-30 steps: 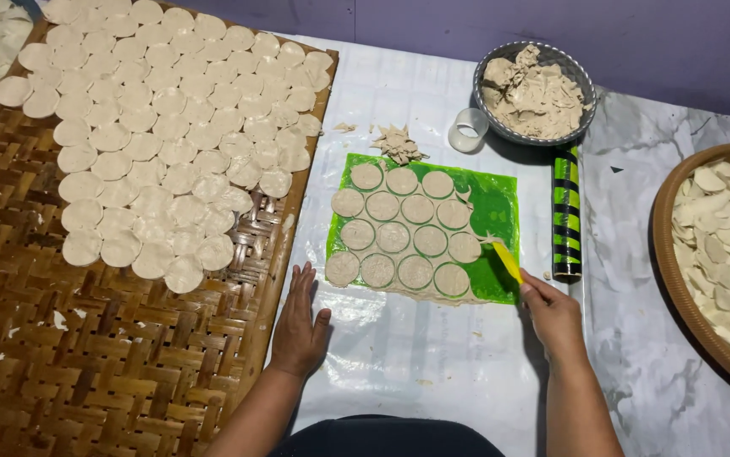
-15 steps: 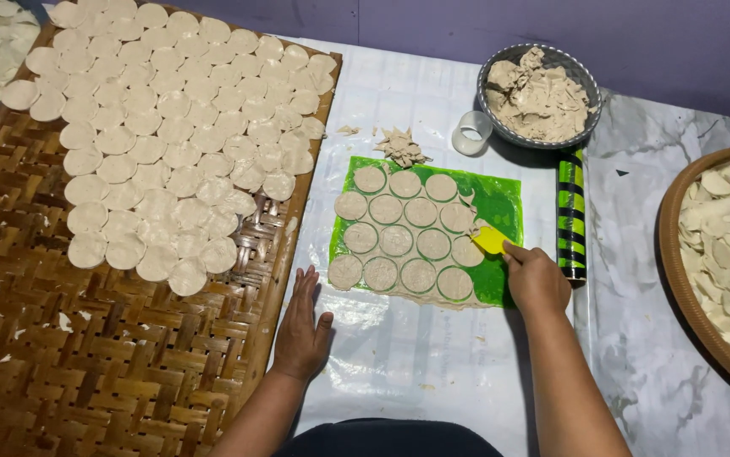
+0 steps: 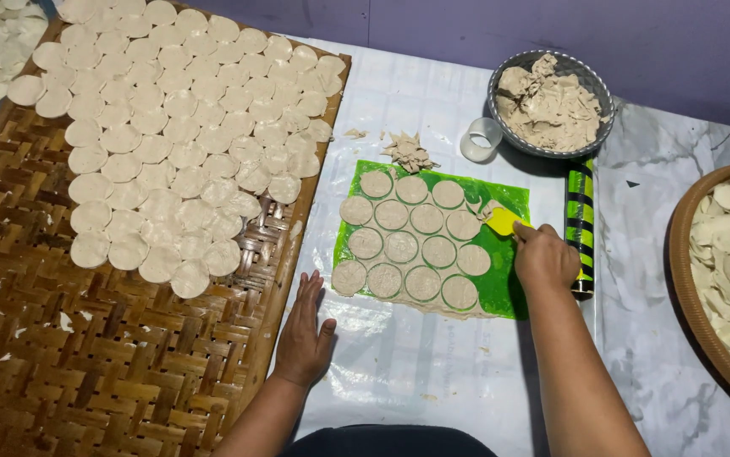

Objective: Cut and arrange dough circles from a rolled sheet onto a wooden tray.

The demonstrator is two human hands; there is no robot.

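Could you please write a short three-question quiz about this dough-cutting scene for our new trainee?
1. True or false: the right hand holds a yellow scraper at the edge of the green mat.
2. Where does the left hand rest? A) in the metal bowl B) flat on the white table cover beside the woven bamboo tray C) on the striped rolling pin
3. What shape are the dough pieces cut on the mat?

Key
1. True.
2. B.
3. Round discs, in rows.
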